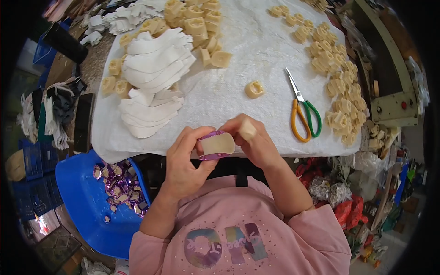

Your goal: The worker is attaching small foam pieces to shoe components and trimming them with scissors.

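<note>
Purple-edged pad [217, 145]: small curved piece, cream face with a shiny purple rim, held at centre frame just below the near edge of the worktop [256, 59]. Left hand [185, 160] pinches it from the left and underneath; right hand [251, 140] closes on its right end, thumb uppermost. Both hands are clamped on the piece, close together.

Handling, as judged: very light, thin, probably soft and bendable; the purple skin looks slick. Best taken at the rim by the fingertips, since pressure on the cream face may dent or crease it.

Nearby: single cream moulded block [255, 89] at mid-worktop; scissors [303, 110] with yellow and green handles, centre right; heaps of cream blocks [337, 82] along the right side; fanned white cut shapes [153, 68], upper left; blue bin [87, 201], lower left, holding purple finished pieces [120, 185].
</note>
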`<state>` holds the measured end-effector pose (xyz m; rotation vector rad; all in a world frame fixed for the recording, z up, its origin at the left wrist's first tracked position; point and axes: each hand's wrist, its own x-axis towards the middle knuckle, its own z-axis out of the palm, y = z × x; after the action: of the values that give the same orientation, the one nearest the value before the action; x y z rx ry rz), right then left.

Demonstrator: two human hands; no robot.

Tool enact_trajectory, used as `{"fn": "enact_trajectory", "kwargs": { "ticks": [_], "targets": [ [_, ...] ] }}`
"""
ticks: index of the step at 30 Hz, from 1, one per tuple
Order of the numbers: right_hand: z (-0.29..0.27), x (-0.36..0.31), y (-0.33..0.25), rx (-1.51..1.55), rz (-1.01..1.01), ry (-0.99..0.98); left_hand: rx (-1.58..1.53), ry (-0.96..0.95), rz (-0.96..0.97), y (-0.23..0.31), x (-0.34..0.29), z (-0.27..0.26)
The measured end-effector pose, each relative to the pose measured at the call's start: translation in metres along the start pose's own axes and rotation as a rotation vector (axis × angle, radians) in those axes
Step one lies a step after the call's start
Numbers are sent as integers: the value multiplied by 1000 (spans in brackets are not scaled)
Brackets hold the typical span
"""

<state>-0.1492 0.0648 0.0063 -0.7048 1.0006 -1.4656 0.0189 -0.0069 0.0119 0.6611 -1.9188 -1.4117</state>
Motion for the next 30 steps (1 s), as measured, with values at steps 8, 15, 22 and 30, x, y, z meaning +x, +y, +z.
{"fn": "enact_trajectory", "kwargs": {
  "ticks": [8,15,22,30],
  "targets": [
    [-12,0,5,-302,-118,-149,220,-119,172,10,3,2],
    [-1,-6,6,-198,-37,38,225,17,95,2,3,13],
    [-1,-14,18,-357,-102,58,309,174,152,0,-4,35],
    [9,-12,37,296,-4,14,429,336,237,-11,-6,38]
  ]
}}
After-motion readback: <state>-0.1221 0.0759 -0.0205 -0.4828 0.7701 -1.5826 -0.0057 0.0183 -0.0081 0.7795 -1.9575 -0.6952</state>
